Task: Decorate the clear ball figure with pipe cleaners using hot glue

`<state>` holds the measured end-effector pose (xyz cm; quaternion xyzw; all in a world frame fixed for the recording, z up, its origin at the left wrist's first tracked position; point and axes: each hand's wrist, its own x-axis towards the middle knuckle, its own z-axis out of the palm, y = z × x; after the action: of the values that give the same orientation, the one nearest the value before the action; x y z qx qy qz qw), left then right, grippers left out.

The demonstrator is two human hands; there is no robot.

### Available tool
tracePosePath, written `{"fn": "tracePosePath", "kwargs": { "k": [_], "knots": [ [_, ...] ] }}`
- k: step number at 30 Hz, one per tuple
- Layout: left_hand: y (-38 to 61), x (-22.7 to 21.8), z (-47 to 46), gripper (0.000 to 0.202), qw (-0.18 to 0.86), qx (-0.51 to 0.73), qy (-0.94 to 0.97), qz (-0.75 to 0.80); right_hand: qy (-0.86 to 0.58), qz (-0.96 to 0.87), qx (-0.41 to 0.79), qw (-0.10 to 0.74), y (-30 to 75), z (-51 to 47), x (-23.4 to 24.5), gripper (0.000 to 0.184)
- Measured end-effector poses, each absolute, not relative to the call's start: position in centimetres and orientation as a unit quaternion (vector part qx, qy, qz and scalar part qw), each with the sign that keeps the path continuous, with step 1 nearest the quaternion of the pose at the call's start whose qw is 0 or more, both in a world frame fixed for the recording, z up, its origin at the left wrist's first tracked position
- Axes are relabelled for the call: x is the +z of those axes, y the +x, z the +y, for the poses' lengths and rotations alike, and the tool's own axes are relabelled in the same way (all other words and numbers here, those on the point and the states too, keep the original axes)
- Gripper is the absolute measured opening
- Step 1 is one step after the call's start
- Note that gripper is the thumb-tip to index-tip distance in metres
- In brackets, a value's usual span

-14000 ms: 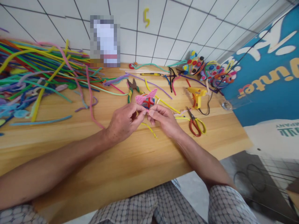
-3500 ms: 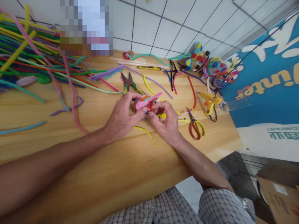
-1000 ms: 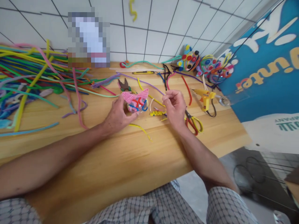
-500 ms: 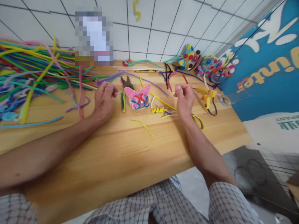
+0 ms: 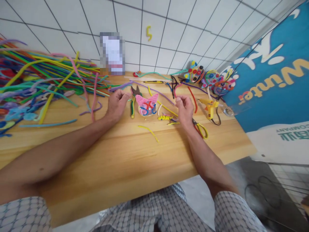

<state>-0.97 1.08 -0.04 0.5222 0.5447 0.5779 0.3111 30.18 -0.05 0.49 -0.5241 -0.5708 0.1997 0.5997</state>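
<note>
My left hand [image 5: 118,104] is curled above the table, thumb and fingertips pinched together, left of the green-handled pliers [image 5: 132,108]. My right hand [image 5: 185,111] also has thumb and index finger together; whatever is in either pinch, if anything, is too small to tell. Between the hands stands a small clear ball ornament [image 5: 147,108] with pink pipe-cleaner ears and red and blue curls. Beside it lie a coiled yellow pipe cleaner [image 5: 165,118] and a short white piece [image 5: 159,109]. A bent yellow strip [image 5: 149,131] lies nearer me. Scissors [image 5: 202,130] are partly hidden by my right wrist.
Many pipe cleaners [image 5: 60,72] are heaped at the left. A blurred upright panel [image 5: 112,54] leans on the tiled wall. A yellow glue gun [image 5: 209,108] with a cord sits right, near decorated balls [image 5: 194,74]. A yellow cutter [image 5: 153,82] lies along the back.
The camera view has shifted, so the scene sits further right and lower at the left. My left hand's thumb and fingers now reach further towards the pliers; my right hand is slightly lower beside the ornament.
</note>
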Motion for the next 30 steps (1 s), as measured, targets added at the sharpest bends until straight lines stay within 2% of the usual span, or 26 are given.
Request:
{"fn": "tracePosePath", "kwargs": {
  "k": [16,20,22,26,30],
  "knots": [
    [-0.2,-0.2,1.6,0.021,0.349,0.589,0.487,0.543,-0.544,-0.592,0.209,0.556,29.8,-1.2,0.9,0.026],
    [-0.1,0.0,1.4,0.019,0.364,0.565,0.494,0.552,-0.537,-0.627,0.241,0.511,29.5,-1.9,0.5,0.027],
    [-0.3,0.1,1.2,0.018,0.368,0.554,0.496,0.558,-0.517,-0.67,0.26,0.464,29.2,-2.3,0.3,0.036],
    [-0.6,0.1,0.9,0.02,0.364,0.548,0.496,0.566,-0.443,-0.771,0.258,0.378,28.5,-2.7,-0.1,0.073],
    [-0.5,0.1,0.6,0.02,0.366,0.547,0.491,0.57,-0.403,-0.807,0.241,0.357,27.5,-2.0,-0.6,0.097]
  ]
}}
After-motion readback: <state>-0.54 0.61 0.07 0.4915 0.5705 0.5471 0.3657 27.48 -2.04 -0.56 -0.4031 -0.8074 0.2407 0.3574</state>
